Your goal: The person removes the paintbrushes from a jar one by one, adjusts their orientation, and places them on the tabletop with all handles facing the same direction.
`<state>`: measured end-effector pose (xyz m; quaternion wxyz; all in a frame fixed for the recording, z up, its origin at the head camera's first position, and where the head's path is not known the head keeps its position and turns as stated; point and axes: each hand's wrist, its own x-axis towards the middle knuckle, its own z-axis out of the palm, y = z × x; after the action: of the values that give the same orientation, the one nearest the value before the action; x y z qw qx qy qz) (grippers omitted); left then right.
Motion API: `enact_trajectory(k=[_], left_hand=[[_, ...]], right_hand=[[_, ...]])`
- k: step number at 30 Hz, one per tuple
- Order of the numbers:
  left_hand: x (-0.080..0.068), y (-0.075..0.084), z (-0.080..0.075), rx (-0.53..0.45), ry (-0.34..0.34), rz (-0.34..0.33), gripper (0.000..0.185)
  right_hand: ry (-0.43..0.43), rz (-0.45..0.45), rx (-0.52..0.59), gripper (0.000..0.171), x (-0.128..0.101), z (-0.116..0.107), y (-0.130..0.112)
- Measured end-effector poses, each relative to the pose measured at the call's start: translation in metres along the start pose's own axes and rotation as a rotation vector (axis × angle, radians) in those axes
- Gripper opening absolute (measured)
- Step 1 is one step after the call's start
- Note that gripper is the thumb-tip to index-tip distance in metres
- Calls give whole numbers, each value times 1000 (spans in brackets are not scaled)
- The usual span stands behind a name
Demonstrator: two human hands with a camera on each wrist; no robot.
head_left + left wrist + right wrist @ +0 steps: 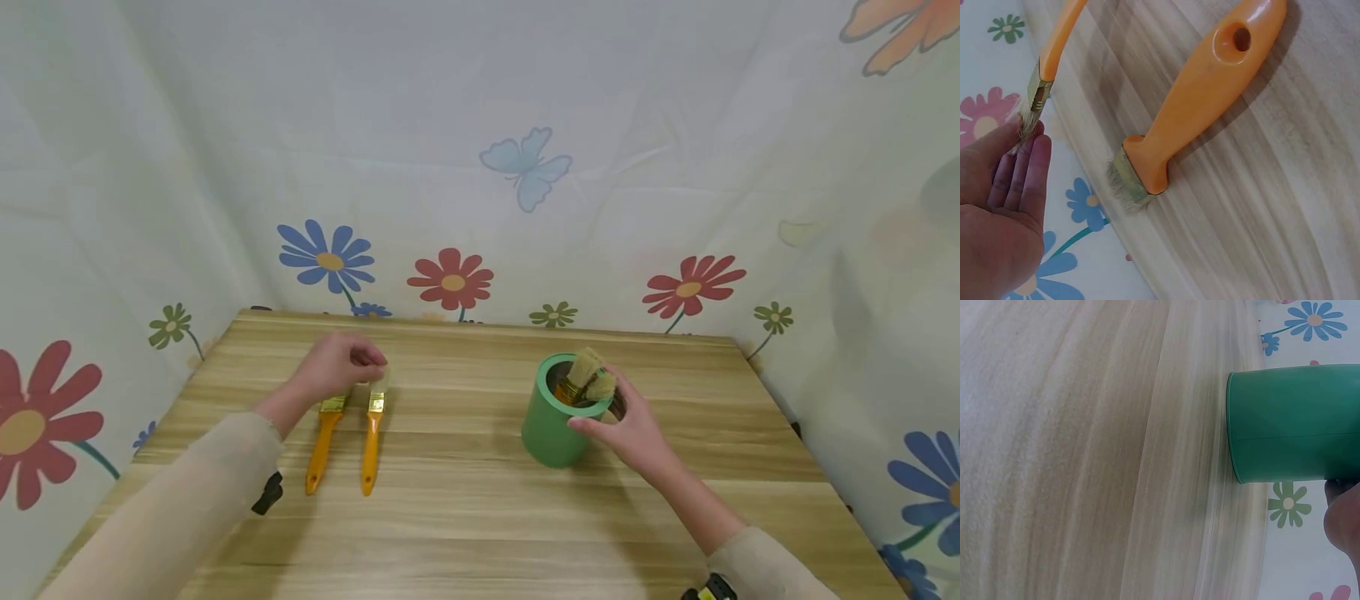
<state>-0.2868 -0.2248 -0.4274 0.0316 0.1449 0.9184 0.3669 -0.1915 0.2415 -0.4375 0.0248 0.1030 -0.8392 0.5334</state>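
Note:
My left hand (pixel 341 364) pinches the pale bristles of a narrow paintbrush (pixel 372 442) between thumb and fingers. That brush has an orange handle and a metal ferrule. Beside it, a wider orange-handled paintbrush (pixel 1200 97) lies on the table, its bristles partly hidden behind the left hand in the head view. On the right, my right hand (pixel 633 423) grips the upper side of a green can (pixel 551 433), thumb on the near side and fingers round the far side. Two paintbrushes (pixel 587 368) stand in the can, bristles up; their handles are mostly hidden inside.
A wood-grain table (pixel 450 525) carries everything. Behind and at both sides hangs a white curtain (pixel 420 108) printed with flowers and a butterfly, close to the table's edges. Between the two hands shows a stretch of bare tabletop.

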Motion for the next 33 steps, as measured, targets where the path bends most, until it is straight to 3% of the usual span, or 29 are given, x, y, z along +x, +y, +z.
enact_trajectory(k=[11, 33], left_hand=[[6, -6, 15, 55, 42, -18, 9], [21, -10, 33, 136, 40, -35, 11]], right_hand=[[2, 4, 0, 86, -1, 0, -1], [-4, -17, 8, 81, 1, 0, 0]])
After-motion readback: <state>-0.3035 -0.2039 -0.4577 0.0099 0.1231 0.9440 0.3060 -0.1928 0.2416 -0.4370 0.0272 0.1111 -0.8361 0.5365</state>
